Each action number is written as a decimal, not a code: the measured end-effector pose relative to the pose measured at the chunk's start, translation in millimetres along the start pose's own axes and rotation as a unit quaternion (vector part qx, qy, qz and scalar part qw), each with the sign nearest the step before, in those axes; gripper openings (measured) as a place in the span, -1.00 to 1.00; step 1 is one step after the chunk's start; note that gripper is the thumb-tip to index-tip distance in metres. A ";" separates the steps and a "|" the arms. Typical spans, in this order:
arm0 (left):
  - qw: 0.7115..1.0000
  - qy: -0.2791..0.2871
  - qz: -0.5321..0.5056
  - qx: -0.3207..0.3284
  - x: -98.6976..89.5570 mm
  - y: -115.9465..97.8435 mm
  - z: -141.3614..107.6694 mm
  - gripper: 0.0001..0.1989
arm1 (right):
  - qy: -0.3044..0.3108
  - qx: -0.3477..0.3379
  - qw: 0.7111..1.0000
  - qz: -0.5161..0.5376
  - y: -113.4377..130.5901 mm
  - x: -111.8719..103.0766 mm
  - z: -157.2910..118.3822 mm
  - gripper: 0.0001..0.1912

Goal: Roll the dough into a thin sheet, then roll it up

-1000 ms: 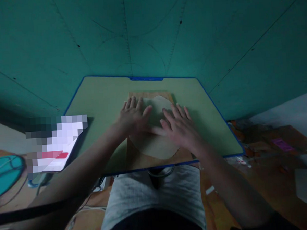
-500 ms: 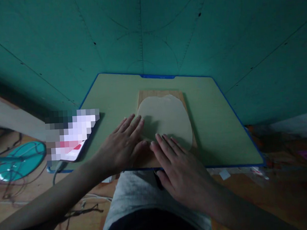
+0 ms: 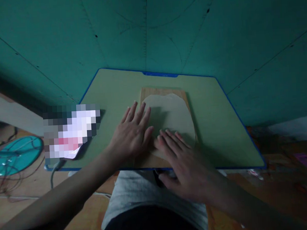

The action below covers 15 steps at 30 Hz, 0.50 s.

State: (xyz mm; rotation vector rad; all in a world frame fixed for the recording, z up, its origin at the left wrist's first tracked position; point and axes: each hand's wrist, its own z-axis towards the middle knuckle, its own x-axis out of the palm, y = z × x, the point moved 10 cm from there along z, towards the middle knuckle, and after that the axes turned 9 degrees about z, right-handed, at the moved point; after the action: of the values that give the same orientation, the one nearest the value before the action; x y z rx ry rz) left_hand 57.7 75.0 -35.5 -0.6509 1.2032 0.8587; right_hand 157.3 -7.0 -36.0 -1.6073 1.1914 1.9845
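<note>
A thin, pale, rounded sheet that looks like rolled-out dough (image 3: 172,110) lies flat over a wooden board (image 3: 164,90) on the small table. My left hand (image 3: 132,133) is open, fingers stretched forward and a little apart, over the sheet's left edge. Palm down, my right hand (image 3: 183,161) reaches over the near right part of the sheet with its fingers straight and held loosely together. Neither hand grips anything. Whether the palms press on the sheet or hover just above it, I cannot tell. Both hands hide parts of its near and left edges.
The pale green tabletop (image 3: 215,125) has a blue rim. At its left a phone (image 3: 76,132), partly pixelated, has a cable (image 3: 53,173) running off the near edge. A teal wall (image 3: 149,33) rises behind. On the floor at left are a turquoise round base (image 3: 19,154) and loose wires.
My left hand has moved slightly forward and right along the sheet's edge. My right hand has shifted a little to the right. The camera view has shifted slightly.
</note>
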 end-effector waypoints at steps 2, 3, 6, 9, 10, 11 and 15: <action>1.000 -0.009 0.003 0.024 -5.7 1.4 -28.3 -0.35 | -0.001 -0.026 1.000 0.014 25.9 5.8 -8.8 -0.13; 0.999 -0.014 0.006 0.032 -7.8 2.8 -39.1 -0.33 | -0.002 -0.039 0.999 0.018 35.6 8.0 -11.7 -0.14; 0.999 -0.013 0.016 0.050 -8.9 6.1 -51.9 -0.29 | -0.009 -0.059 0.998 0.007 45.0 10.8 -12.0 -0.23; 0.999 0.006 0.018 0.050 -4.3 5.5 -37.4 -0.30 | -0.024 -0.037 0.999 -0.025 24.6 4.8 -5.3 -0.29; 0.999 0.014 0.019 0.046 -2.2 4.0 -28.7 -0.30 | -0.032 -0.021 0.999 -0.035 12.6 0.8 -3.5 -0.30; 0.999 0.020 0.020 0.042 -0.1 1.7 -19.0 -0.30 | -0.042 0.000 0.998 -0.046 -1.3 -4.2 -2.5 -0.31; 0.999 0.022 0.023 0.033 6.1 -11.2 26.2 -0.32 | -0.095 0.095 0.986 -0.099 -63.5 -29.9 -4.1 -0.30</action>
State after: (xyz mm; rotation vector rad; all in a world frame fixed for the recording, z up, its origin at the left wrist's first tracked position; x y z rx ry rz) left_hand 81.6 91.8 -35.0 -0.5937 1.2851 0.8441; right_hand 213.4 35.2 -34.0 -1.3530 1.0681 1.7958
